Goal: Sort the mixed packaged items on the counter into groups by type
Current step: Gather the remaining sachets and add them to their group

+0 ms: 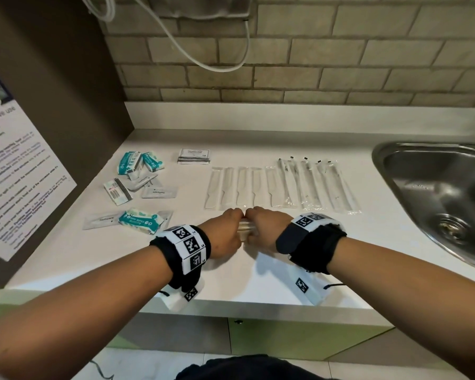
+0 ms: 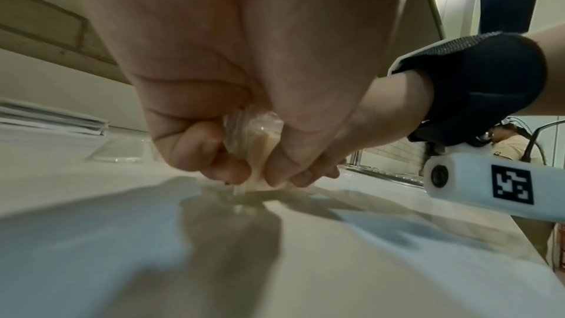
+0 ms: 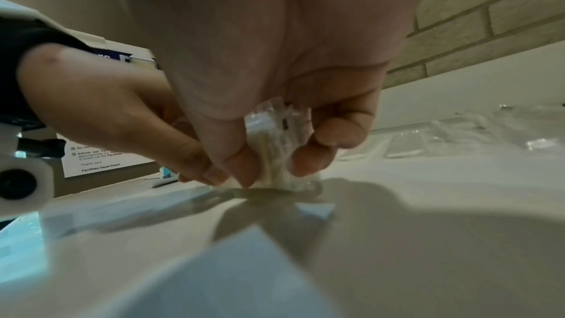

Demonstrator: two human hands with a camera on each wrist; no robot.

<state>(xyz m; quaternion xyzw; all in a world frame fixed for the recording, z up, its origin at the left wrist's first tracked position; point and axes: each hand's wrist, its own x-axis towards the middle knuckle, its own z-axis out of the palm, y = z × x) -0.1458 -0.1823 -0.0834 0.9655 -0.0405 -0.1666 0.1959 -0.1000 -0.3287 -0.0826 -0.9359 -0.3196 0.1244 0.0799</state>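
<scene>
Packets (image 1: 137,176) litter white counter (image 1: 231,278) beside steel sink (image 1: 433,187).

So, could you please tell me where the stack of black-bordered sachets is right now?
In the head view, the stack of black-bordered sachets lies at the back of the counter, left of centre, between the teal packets and the clear-wrapped combs.

both hands (image 1: 246,229) are meeting at counter (image 1: 231,281) centre, 6 o'clock of the comb row (image 1: 239,187). toothbrush packets (image 1: 318,185) are lying at 3 o'clock of the combs, sink (image 1: 436,193) beyond. sachet stack (image 1: 194,156) is sitting at 11 o'clock; tissue packs and toothpaste (image 1: 137,187) are lying at 9 o'clock.
</scene>
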